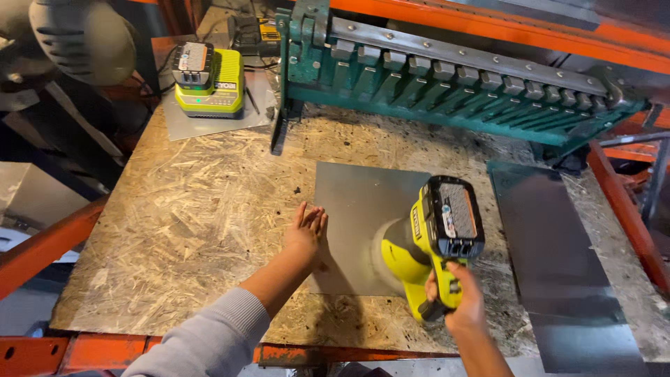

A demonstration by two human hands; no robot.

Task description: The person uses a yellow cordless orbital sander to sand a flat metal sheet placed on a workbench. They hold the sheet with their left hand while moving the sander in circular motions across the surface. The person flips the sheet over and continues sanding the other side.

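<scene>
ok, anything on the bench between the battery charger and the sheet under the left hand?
Nothing: in the head view only bare chipboard bench top lies between the charger and the metal sheet that the left hand presses.

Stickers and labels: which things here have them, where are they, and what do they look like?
Power tool in the right hand, over the metal sheet: pale rectangular sticker on its black battery end.
Battery on the lime-green charger, back left of the bench: light label with an orange strip.
No screens or signs show.
</scene>
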